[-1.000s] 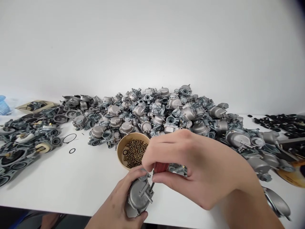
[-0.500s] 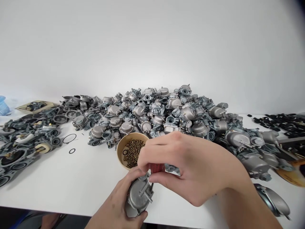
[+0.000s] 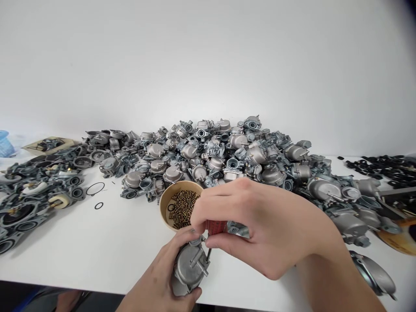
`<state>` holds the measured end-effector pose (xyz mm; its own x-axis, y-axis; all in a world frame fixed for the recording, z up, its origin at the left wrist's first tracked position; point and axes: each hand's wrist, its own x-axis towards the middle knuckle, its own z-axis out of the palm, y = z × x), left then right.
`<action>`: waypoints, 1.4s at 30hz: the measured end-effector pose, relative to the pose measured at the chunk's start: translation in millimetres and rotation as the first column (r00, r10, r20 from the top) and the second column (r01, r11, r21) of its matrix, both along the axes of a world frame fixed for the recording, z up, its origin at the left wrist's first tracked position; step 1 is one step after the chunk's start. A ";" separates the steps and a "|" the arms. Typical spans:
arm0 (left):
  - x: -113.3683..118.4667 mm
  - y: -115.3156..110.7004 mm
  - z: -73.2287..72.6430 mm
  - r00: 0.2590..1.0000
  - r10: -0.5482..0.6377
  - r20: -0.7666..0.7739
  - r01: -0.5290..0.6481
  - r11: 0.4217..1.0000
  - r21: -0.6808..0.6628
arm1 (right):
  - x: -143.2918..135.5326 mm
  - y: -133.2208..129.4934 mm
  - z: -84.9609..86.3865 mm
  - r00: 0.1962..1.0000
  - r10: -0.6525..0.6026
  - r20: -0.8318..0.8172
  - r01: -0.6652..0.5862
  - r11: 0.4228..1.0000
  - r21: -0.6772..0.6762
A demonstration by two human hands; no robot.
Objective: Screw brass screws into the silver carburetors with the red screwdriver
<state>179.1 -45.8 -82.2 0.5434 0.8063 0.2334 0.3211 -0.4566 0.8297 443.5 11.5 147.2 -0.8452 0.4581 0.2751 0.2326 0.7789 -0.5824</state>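
A grey metal carburetor (image 3: 189, 265) is gripped in my left hand (image 3: 162, 271), its round bowl facing up over the table's front edge. My right hand (image 3: 256, 227) is closed round the red handle of a screwdriver (image 3: 216, 226). The thin shaft points down and its tip meets the carburetor's right side; the screw there is too small to make out. Just behind my hands stands a tan round bowl (image 3: 164, 212) holding many brass-coloured screws (image 3: 183, 208), partly covered by my right hand.
A large heap of carburetors (image 3: 214, 160) spans the back against the wall. Opened carburetor bodies (image 3: 39, 190) lie at left, with two black rings (image 3: 98, 205) beside them. Black rubber parts (image 3: 383, 167) are at the far right. One metal cover (image 3: 373, 273) lies front right.
My right hand has shifted slightly right with the screwdriver, whose handle leans a little more to the right. The left hand and carburetor stay in place.
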 end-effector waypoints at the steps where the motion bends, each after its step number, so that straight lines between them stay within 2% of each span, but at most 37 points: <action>1: 0.3 0.1 0.5 1.000 -0.001 0.002 0.001 1.000 0.000 | 0.3 -0.7 0.2 1.000 -0.008 -0.007 0.008 1.000 0.005; 6: 1.4 0.8 2.1 1.000 -0.009 0.023 0.009 1.000 0.005 | 1.9 -3.4 2.7 0.999 -0.043 -0.001 0.043 0.999 0.011; 22: -0.4 1.3 -0.4 0.999 -0.013 0.036 0.014 1.000 -0.011 | 3.8 -3.7 4.3 0.999 -0.045 -0.008 0.045 0.999 0.023; 27: -0.8 2.4 -1.7 0.999 -0.020 0.037 0.020 1.000 -0.013 | 2.9 -2.1 2.8 0.999 -0.035 -0.012 0.035 0.999 0.023; 34: 0.5 3.0 3.7 0.999 -0.017 0.048 0.017 1.000 -0.001 | 0.6 0.9 1.3 0.999 -0.035 0.013 0.034 0.999 0.036; 42: 1.3 2.0 4.1 1.000 -0.005 0.023 0.006 0.999 -0.047 | -2.1 4.2 -5.8 0.999 -0.026 0.029 0.026 1.000 0.010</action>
<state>180.4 -43.8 -78.1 0.5429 0.8138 0.2072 0.2998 -0.4182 0.8574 441.5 15.8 141.5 -0.8409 0.4775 0.2546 0.2698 0.7778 -0.5677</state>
